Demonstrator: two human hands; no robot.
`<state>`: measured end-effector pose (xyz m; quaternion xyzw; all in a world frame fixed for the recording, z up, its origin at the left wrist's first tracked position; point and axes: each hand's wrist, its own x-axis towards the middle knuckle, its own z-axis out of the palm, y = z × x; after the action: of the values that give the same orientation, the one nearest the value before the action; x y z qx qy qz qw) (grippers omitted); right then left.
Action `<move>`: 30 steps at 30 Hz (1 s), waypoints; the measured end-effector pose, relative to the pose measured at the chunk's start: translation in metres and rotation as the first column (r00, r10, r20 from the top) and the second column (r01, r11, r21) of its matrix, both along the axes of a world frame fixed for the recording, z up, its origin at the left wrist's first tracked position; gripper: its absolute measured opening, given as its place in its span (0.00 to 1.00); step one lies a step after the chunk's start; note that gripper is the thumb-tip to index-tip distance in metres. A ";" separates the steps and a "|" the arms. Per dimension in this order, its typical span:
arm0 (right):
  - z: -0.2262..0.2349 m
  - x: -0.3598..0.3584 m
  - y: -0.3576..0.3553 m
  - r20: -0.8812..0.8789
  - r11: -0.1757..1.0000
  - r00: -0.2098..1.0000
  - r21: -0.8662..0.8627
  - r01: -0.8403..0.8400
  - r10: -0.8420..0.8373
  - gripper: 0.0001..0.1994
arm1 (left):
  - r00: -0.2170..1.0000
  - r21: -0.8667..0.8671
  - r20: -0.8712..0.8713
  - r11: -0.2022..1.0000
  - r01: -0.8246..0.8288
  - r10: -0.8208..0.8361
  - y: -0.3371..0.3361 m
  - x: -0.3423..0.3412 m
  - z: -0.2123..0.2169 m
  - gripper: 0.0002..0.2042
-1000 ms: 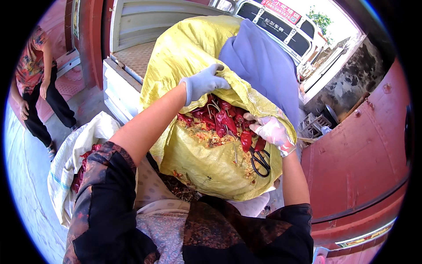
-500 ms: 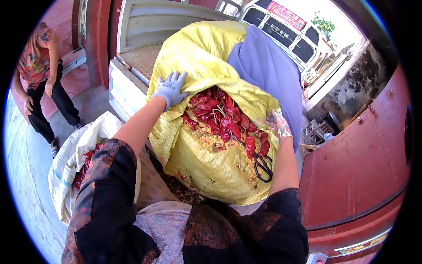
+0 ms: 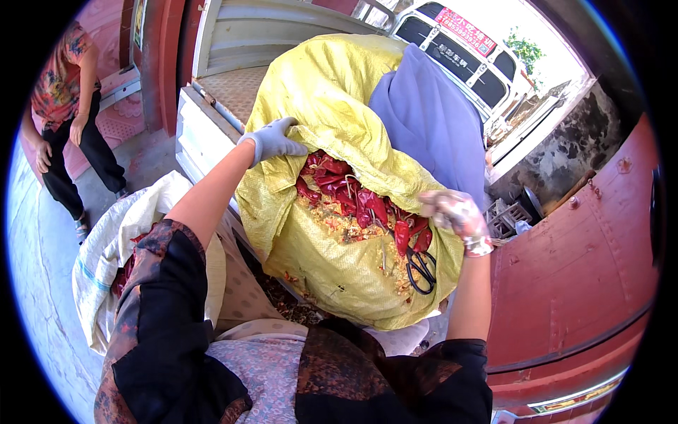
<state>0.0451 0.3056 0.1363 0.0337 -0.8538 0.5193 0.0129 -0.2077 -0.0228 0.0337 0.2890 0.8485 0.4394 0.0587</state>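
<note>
Head cam, the only view: compared with 0.5 s ago, the far flap [image 3: 357, 131] of the yellow sack [image 3: 339, 279] has slid down toward the near side and hides more of the red peppers [image 3: 371, 206]. I'd say that leaves less of the heap in easy reach.

Left hand [image 3: 274, 141] was spread wide on the sack; now its fingers are together, thumb apart, at the flap's left edge. Can't tell if it's gripping. Right hand [image 3: 458, 215] is curled narrow by the flap's right edge, too blurry to say whether it's pinching anything.

Count: 2 gloved hands, 2 sacks (yellow in the middle, white [image 3: 92, 297] on the near left, peppers in both), 1 pair of scissors [image 3: 421, 272] right of the heap, 1 purple cloth [image 3: 441, 106] far right of the sack, 1 other person [image 3: 67, 78] far left. Peppers? Too piled up to count.
</note>
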 end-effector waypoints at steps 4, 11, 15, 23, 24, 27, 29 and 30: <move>-0.019 -0.036 -0.073 -0.046 0.976 0.999 0.219 -0.010 0.021 0.15 | 0.998 -0.062 -0.045 0.997 -0.040 0.037 -0.009 0.015 0.021 0.40; -0.034 -0.104 -0.033 -0.272 0.673 0.958 0.693 0.258 -0.087 0.19 | 0.928 -0.070 -0.342 0.981 -0.182 0.147 -0.029 0.047 0.027 0.24; -0.062 -0.132 0.004 -0.119 0.681 0.951 0.674 0.288 -0.284 0.22 | 0.884 -0.120 -0.467 0.988 -0.096 0.029 -0.012 0.073 0.011 0.18; -0.044 -0.125 0.037 0.195 0.940 0.938 0.242 0.239 -0.288 0.19 | 0.848 -0.262 -0.529 0.952 -0.162 -0.001 -0.008 0.071 -0.027 0.18; -0.029 -0.110 0.028 0.245 0.962 0.932 0.132 0.241 -0.267 0.19 | 0.855 -0.259 -0.519 0.952 -0.164 0.006 -0.008 0.071 -0.027 0.18; 0.006 -0.073 -0.031 0.008 0.823 0.919 0.448 0.349 -0.393 0.16 | 0.863 -0.239 -0.503 0.954 -0.183 0.039 -0.007 0.072 -0.023 0.17; -0.003 -0.077 -0.027 -0.268 0.648 0.963 0.732 0.209 -0.008 0.15 | 0.888 -0.206 -0.455 0.961 -0.186 0.075 -0.005 0.071 -0.016 0.16; -0.011 -0.080 -0.034 -0.323 0.668 0.942 0.721 0.185 0.087 0.16 | 0.896 -0.187 -0.437 0.965 -0.182 0.084 -0.002 0.071 -0.009 0.15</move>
<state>-0.0353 0.2714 0.1257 0.0994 -0.9763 0.1133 0.1551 -0.1365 -0.0246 0.0249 0.3103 0.9026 0.2707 -0.1256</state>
